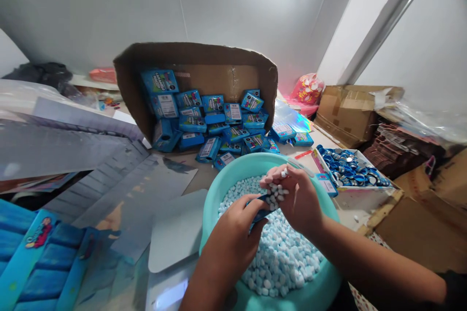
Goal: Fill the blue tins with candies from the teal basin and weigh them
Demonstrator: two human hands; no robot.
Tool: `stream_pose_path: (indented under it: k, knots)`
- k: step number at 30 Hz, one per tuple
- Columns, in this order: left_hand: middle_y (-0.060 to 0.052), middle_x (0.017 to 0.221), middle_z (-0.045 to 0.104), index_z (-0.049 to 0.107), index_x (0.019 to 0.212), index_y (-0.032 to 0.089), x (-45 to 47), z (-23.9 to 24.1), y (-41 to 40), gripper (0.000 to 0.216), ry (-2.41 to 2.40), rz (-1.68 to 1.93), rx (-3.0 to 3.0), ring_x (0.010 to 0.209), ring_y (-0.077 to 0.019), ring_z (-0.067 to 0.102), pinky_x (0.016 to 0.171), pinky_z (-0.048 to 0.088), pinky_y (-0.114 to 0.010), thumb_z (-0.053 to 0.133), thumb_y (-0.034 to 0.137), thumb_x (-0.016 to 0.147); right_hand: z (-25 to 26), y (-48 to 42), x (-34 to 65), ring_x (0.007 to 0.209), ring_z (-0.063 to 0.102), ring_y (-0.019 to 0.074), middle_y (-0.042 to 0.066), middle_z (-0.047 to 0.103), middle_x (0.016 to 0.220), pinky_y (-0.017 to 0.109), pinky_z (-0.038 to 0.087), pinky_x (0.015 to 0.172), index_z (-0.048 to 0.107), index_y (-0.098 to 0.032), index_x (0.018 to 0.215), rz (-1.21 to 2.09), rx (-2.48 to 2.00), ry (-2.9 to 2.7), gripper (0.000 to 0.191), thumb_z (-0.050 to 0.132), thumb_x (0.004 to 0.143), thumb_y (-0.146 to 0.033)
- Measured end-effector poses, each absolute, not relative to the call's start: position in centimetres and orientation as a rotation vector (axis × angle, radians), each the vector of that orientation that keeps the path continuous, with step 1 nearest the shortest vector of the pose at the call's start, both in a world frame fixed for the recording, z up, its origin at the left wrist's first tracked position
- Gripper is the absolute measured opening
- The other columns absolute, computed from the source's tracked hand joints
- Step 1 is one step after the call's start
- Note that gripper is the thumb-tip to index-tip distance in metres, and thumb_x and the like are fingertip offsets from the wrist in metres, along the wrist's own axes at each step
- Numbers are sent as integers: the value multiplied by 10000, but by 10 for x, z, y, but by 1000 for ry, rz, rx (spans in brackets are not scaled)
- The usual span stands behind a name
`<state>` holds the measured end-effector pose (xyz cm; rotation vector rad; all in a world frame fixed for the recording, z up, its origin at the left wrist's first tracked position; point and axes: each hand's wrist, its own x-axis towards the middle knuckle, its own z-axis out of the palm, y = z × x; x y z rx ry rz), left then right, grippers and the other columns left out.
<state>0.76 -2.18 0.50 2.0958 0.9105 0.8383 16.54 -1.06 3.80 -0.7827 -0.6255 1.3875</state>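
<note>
Blue shows between the fingers of your left hand [233,226], where the pack [260,215] sits clamped. What you can see of it seems to run lengthwise up and to the right, away from your left knuckles and towards your right palm. Just past that end, very close and perhaps touching, lies the handful [275,197] held by your right hand [297,199]. Those right fingers are drawn together in a cup around it, thumb uppermost. Your left hand is nearer the pack, your right nearer the handful, and the gap between them is what matters.

The pack is dark blue and mostly covered by your grip, so you can't make out its label or how full it is. The handful is small, rounded pieces, white to pale blue, matching the sweets [280,257] spread below your fingers in the turquoise tub [211,204]. Beyond your fingertips stands the carton [131,87] of blue boxes [233,133]; off to the right of your right fingers sit the lids [346,165].
</note>
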Motion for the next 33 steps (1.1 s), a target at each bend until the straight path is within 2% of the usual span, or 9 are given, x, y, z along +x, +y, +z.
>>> stream_pose_path:
  k: [5, 10, 15, 17, 20, 23, 26, 30, 33]
  knots:
    - [-36, 1156, 646, 544, 1114, 265, 8, 3, -23, 272, 940, 881, 2126, 1077, -203, 621, 928, 518, -375, 569, 118, 887, 38, -11, 165, 770, 649, 170, 11, 662, 733, 309, 512, 798, 722, -202, 703, 1366, -745, -699, 259, 593, 820, -394]
    - [-72, 1200, 670, 443, 1280, 269, 8, -1, -24, 435, 1105, 939, 2093, 1064, -242, 662, 871, 560, -395, 612, 219, 883, 35, -10, 166, 808, 650, 168, 22, 676, 780, 298, 498, 805, 737, -211, 747, 1309, -696, -884, 271, 546, 876, -353]
    - [-79, 1322, 633, 408, 1380, 264, 5, -3, -23, 532, 1101, 1031, 2144, 1189, -235, 624, 970, 538, -386, 613, 237, 890, 31, -9, 170, 879, 664, 200, 43, 705, 844, 353, 504, 864, 749, -213, 811, 1209, -726, -1034, 284, 512, 922, -322]
    - [-73, 1332, 633, 436, 1379, 257, 4, -4, -22, 513, 1094, 1086, 2164, 1204, -224, 619, 999, 525, -369, 611, 243, 897, 32, -10, 174, 924, 666, 207, 49, 723, 904, 380, 505, 892, 748, -230, 893, 1091, -834, -1157, 275, 495, 953, -320]
    - [-66, 1311, 650, 495, 1348, 256, 3, -4, -22, 463, 1172, 1150, 2133, 1191, -218, 628, 1008, 521, -360, 614, 259, 901, 34, -12, 180, 1042, 646, 216, 65, 715, 1076, 409, 502, 944, 715, -261, 1083, 799, -986, -1594, 211, 561, 938, -271]
    - [-39, 1302, 656, 519, 1339, 289, 3, -2, -22, 477, 1271, 1187, 2015, 1179, -209, 635, 999, 525, -352, 629, 219, 880, 35, -12, 183, 1157, 606, 229, 90, 675, 1203, 431, 507, 982, 666, -258, 1169, 494, -923, -2020, 288, 617, 892, -196]
    - [-20, 1274, 670, 545, 1317, 312, 4, -1, -21, 474, 1328, 1173, 1913, 1150, -204, 650, 965, 544, -343, 649, 220, 864, 32, -10, 186, 1114, 614, 228, 84, 691, 1144, 432, 528, 952, 645, -249, 1143, 294, -880, -2131, 296, 640, 862, -159]
    - [-25, 1235, 688, 572, 1292, 303, 4, 0, -20, 426, 1367, 1120, 1893, 1113, -208, 665, 957, 548, -357, 652, 288, 874, 31, -8, 191, 886, 626, 196, 44, 683, 931, 370, 551, 794, 648, -231, 989, 221, -962, -2127, 189, 672, 825, -141]
    - [-20, 1224, 693, 580, 1283, 309, 4, 1, -19, 418, 1360, 1116, 1912, 1104, -203, 669, 958, 548, -348, 655, 299, 872, 32, -8, 192, 978, 612, 206, 62, 673, 1035, 375, 533, 856, 641, -226, 1091, 195, -1007, -2136, 290, 671, 817, -136]
